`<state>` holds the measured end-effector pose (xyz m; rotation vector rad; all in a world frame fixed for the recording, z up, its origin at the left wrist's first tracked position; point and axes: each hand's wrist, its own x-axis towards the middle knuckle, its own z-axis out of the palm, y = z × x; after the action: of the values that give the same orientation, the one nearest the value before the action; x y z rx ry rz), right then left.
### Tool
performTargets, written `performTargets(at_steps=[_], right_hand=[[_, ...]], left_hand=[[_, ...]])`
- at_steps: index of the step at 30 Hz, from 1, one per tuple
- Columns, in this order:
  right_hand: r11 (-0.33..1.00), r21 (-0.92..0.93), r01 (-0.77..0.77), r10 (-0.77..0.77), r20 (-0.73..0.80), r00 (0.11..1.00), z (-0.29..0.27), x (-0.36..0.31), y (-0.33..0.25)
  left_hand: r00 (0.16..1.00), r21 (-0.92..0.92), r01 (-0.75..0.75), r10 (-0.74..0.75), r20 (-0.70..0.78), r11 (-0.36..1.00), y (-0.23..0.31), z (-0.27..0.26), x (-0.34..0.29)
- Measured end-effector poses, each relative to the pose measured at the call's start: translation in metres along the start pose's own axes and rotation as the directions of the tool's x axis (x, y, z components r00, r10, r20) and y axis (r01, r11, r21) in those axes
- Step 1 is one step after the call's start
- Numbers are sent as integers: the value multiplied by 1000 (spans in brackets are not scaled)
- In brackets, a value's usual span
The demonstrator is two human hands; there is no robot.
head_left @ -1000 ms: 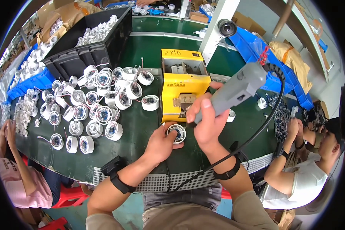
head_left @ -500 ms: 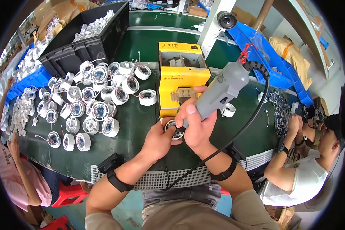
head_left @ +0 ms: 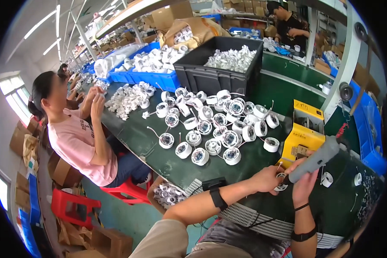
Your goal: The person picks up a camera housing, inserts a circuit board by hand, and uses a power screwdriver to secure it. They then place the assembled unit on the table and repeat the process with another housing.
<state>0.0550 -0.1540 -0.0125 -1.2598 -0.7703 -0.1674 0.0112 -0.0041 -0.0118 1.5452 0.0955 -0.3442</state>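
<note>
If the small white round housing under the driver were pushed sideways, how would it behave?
The white round housing is probably light and stiff. Flat on the table, it likely slides rather than rolls. The left hand steadies it, suggesting it shifts easily.

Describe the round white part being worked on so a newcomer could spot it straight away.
Start at the yellow box on the green table. Just below it the left hand steadies a round white fitting under the tip of the grey power screwdriver, gripped by the right hand. It is held; the other fittings lie loose.

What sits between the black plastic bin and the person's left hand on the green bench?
In the head view, a cluster of round white lamp housings lies between black bin and left hand.
</note>
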Motion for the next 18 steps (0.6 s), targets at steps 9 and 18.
performTargets(at_steps=[9,18], right_hand=[[109,-992,-66,39,-62,997,-71,14,-12],[90,-996,6,-6,5,1000,-93,23,-7]], left_hand=[[691,730,83,488,-533,679,15,-63,-8],[532,726,-139,669,-519,674,-21,-92,15]])
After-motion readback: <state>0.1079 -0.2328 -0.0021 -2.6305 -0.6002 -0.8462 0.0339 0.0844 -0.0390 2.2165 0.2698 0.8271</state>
